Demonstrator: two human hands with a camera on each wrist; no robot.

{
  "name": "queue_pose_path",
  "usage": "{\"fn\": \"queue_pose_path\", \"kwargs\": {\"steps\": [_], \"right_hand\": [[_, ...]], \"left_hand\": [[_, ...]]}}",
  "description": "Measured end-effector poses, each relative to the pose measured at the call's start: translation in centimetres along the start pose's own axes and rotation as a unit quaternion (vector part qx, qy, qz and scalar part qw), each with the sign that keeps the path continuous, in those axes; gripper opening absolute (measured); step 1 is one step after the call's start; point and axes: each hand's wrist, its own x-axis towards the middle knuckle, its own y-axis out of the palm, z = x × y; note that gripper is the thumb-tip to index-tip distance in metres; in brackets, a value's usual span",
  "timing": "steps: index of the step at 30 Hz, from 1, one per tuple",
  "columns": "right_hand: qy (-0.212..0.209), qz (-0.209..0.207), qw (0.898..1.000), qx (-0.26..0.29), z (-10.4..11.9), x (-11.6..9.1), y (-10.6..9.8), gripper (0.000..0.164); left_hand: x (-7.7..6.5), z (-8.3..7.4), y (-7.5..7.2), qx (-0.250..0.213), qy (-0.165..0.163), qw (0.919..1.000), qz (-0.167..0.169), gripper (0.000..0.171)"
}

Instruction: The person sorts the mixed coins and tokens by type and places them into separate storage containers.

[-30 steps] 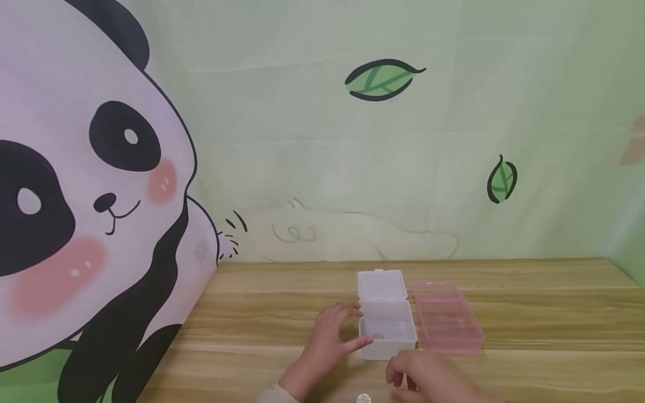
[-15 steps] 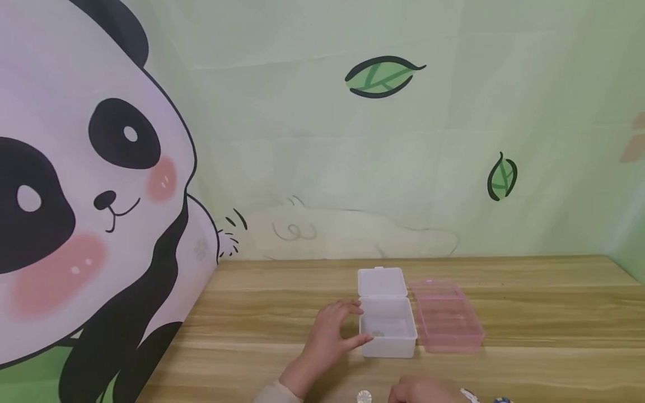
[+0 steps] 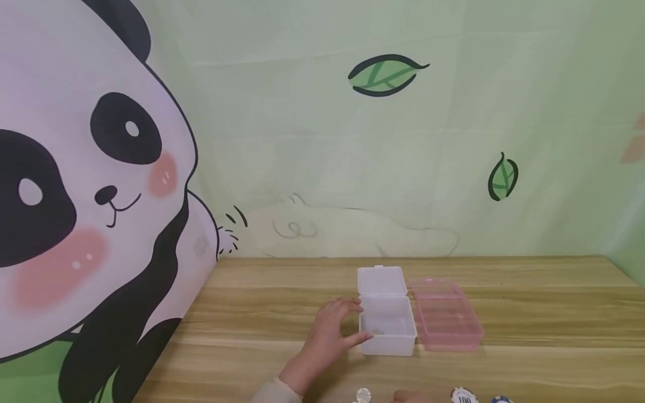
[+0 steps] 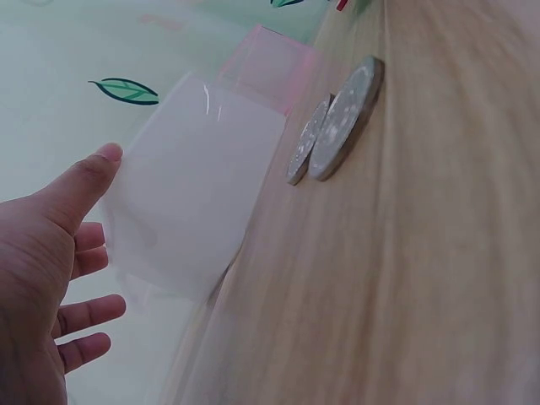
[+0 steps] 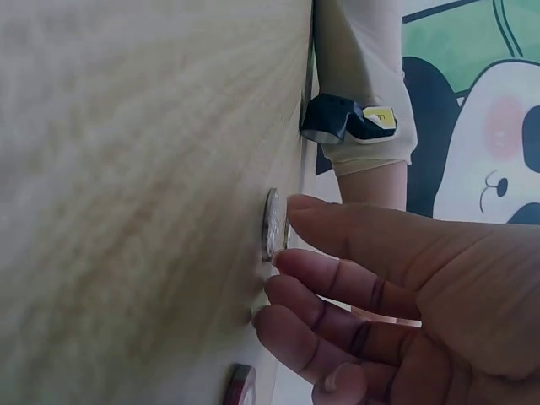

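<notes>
My left hand (image 3: 327,333) rests against the left side of an uncovered white plastic box (image 3: 388,345). Its thumb touches the front left corner, and the other fingers lie along the left wall. A small round piece, perhaps a coin (image 3: 378,332), shows inside. Two silver coins (image 4: 346,118) lie close together on the wooden table, nearer the person than the box. Low in the head view, my right hand (image 3: 410,396) is mostly cut off. In the right wrist view its loosely bent fingers (image 5: 325,278) and thumb are beside the coins (image 5: 270,224), apparently holding nothing.
A pink see-through box (image 3: 448,322) with its lid back stands right of the white one. At the front edge lie a white-and-dark chip marked 100 (image 3: 463,396) and a blue chip (image 3: 502,399). A panda-print cloth (image 3: 322,140) hangs behind the table.
My right hand has drawn back from in front of the white box toward the near edge, uncovering the chips. My left hand stays at the box.
</notes>
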Motion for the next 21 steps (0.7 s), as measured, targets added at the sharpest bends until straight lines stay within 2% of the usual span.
{"fn": "queue_pose_path", "kwargs": {"steps": [4, 6, 9, 12, 13, 16, 21], "right_hand": [[0.001, -0.021, 1.000, -0.017, 0.5, 0.4, -1.1, 0.012], [-0.008, -0.039, 0.998, -0.051, 0.8, 0.6, -1.3, 0.014], [-0.055, -0.085, 0.982, -0.159, 1.0, 0.8, -1.3, 0.016], [-0.080, -0.120, 0.964, -0.223, 1.0, 1.0, -1.0, 0.018], [-0.079, -0.126, 0.962, -0.229, 1.1, 1.0, -0.9, 0.018], [-0.062, -0.136, 0.965, -0.215, 1.2, 1.1, -0.8, 0.020], [-0.047, -0.145, 0.961, -0.230, 1.6, 1.3, -0.8, 0.017]], "left_hand": [[0.1, 0.0, -0.1, 0.001, 0.001, 1.0000, 0.003, 0.041], [0.1, -0.1, -0.1, 0.000, 0.002, 1.0000, 0.003, 0.041], [0.1, 0.0, -0.2, -0.003, 0.001, 1.0000, 0.002, 0.041], [0.1, 0.0, -0.2, -0.004, 0.002, 1.0000, -0.001, 0.040], [0.1, 0.0, -0.2, -0.004, 0.002, 1.0000, -0.002, 0.040], [0.1, 0.0, -0.2, -0.005, 0.003, 1.0000, -0.003, 0.040], [0.1, -0.1, -0.3, -0.006, -0.001, 1.0000, 0.001, 0.040]]}}
